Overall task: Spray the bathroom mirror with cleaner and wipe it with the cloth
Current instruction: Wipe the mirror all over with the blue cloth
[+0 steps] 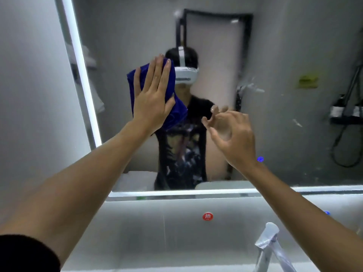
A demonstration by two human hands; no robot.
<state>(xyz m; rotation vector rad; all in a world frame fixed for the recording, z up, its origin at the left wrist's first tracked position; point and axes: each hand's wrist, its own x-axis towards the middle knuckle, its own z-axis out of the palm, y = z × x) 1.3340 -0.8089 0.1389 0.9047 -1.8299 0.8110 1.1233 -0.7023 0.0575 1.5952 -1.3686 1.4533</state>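
While the left hand (153,95) presses a blue cloth (172,107) flat on the mirror (275,55), fingers straight — the right hand (229,132) hovers nearby. Its fingers curl loosely, holding nothing.

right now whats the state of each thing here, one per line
blue cloth: bunched, pressed flat against the glass under the left hand
left hand: fingers straight, palm pressing the cloth
right hand: raised near the glass, fingers loosely curled, holding nothing
mirror: edge light on, white streaks and specks on its right part
faucet: no water visible at the part in view
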